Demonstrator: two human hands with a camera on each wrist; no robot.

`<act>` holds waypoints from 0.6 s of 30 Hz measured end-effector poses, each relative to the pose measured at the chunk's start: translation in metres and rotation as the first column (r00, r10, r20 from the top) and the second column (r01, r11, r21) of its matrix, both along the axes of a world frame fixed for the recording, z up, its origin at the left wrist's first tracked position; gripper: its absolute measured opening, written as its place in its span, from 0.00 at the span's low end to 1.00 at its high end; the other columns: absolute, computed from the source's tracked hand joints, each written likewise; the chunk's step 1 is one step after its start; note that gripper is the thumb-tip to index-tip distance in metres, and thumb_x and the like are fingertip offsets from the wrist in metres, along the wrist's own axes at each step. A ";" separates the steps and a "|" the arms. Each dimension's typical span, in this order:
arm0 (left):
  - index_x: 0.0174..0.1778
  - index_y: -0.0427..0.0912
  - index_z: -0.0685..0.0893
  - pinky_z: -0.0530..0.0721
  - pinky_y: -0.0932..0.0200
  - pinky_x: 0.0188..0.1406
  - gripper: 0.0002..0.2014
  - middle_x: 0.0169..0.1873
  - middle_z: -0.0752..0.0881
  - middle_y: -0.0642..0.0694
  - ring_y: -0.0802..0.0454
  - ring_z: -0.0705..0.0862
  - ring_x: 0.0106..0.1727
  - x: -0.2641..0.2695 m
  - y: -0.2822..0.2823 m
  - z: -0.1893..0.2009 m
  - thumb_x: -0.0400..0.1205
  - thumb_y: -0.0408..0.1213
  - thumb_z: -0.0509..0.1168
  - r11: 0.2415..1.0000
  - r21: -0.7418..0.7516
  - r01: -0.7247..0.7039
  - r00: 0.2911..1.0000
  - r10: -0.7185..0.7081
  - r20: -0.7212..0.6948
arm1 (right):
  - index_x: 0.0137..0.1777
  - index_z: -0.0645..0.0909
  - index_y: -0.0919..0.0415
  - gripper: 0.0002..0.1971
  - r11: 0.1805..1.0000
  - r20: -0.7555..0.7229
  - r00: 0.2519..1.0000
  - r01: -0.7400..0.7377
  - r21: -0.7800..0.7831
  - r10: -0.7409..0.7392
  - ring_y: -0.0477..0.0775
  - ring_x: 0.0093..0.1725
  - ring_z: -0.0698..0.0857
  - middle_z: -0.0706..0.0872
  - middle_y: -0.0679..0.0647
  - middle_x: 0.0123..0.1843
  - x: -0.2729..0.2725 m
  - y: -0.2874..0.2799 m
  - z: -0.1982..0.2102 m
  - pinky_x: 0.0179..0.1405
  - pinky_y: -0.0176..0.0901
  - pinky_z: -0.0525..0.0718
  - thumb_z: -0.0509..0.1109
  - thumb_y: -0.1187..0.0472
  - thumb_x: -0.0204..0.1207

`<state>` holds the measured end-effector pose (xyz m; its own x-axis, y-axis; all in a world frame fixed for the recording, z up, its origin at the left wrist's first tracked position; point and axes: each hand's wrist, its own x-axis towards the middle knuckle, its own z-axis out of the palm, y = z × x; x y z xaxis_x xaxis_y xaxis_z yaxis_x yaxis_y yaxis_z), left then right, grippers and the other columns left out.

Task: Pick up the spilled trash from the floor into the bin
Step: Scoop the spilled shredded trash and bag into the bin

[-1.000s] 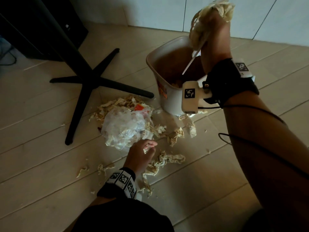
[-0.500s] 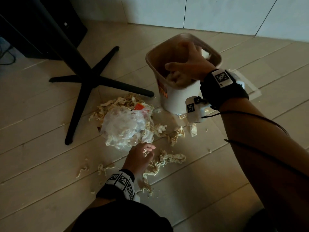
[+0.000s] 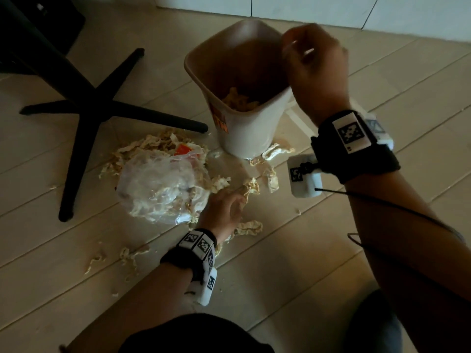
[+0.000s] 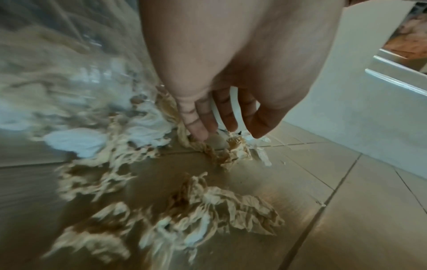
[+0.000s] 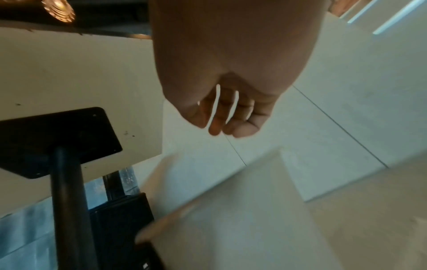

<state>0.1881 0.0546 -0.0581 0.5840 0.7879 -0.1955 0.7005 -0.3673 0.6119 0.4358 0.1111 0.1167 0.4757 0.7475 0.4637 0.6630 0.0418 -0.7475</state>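
A white bin (image 3: pixel 251 133) with a brown inside stands upright on the floor, with crumpled paper (image 3: pixel 238 100) at its bottom. My right hand (image 3: pixel 295 47) hovers over the bin's right rim, fingers loosely curled and empty, as the right wrist view (image 5: pixel 221 126) also shows. My left hand (image 3: pixel 237 197) is low on the floor, its nearly straight fingers (image 4: pixel 196 126) touching a crumpled paper scrap (image 4: pixel 235 148). A clear plastic bag (image 3: pixel 158 187) stuffed with paper lies left of that hand. Paper shreds (image 3: pixel 248 228) are scattered around it.
A black cross-shaped table base (image 3: pixel 102 110) and its post stand left of the bin. More paper scraps (image 3: pixel 274 151) lie at the bin's foot, and small bits (image 3: pixel 130 256) lie at lower left. A white wall (image 3: pixel 331 8) runs behind the bin.
My right hand lowered its wad of paper into the bin, let it go and came back up empty. My left hand slid forward and right to another scrap.
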 end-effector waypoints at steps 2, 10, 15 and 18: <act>0.56 0.57 0.82 0.84 0.48 0.53 0.10 0.57 0.79 0.52 0.50 0.74 0.60 0.018 0.008 0.000 0.80 0.40 0.65 1.000 0.027 0.003 0.998 -0.001 -0.069 | 0.51 0.87 0.58 0.11 0.993 -0.051 0.995 0.084 0.080 -0.081 0.48 0.44 0.86 0.90 0.50 0.48 0.002 -0.015 -0.025 0.45 0.42 0.84 0.63 0.61 0.77; 0.71 0.49 0.75 0.75 0.45 0.66 0.22 0.72 0.72 0.44 0.41 0.68 0.72 0.064 0.063 -0.012 0.79 0.42 0.63 0.996 0.092 -0.022 0.971 0.043 -0.234 | 0.59 0.85 0.53 0.13 0.873 -0.133 0.982 0.057 -0.483 -0.138 0.55 0.58 0.83 0.82 0.53 0.60 0.003 -0.040 -0.142 0.63 0.53 0.82 0.64 0.59 0.77; 0.82 0.46 0.62 0.68 0.40 0.74 0.33 0.83 0.58 0.41 0.36 0.58 0.81 0.066 0.103 -0.029 0.80 0.44 0.65 0.979 0.057 -0.196 0.916 0.204 -0.346 | 0.81 0.66 0.55 0.27 0.631 -0.037 0.996 -0.080 -0.771 0.082 0.63 0.82 0.63 0.62 0.58 0.85 0.013 -0.022 -0.200 0.79 0.64 0.67 0.63 0.55 0.82; 0.85 0.43 0.55 0.63 0.40 0.80 0.39 0.85 0.52 0.40 0.35 0.54 0.84 0.068 0.121 -0.041 0.80 0.47 0.65 0.974 -0.012 -0.228 0.899 0.205 -0.388 | 0.85 0.58 0.55 0.30 0.541 -0.015 0.983 -0.113 -0.834 0.183 0.62 0.86 0.56 0.57 0.56 0.87 0.014 -0.013 -0.225 0.81 0.69 0.62 0.61 0.53 0.84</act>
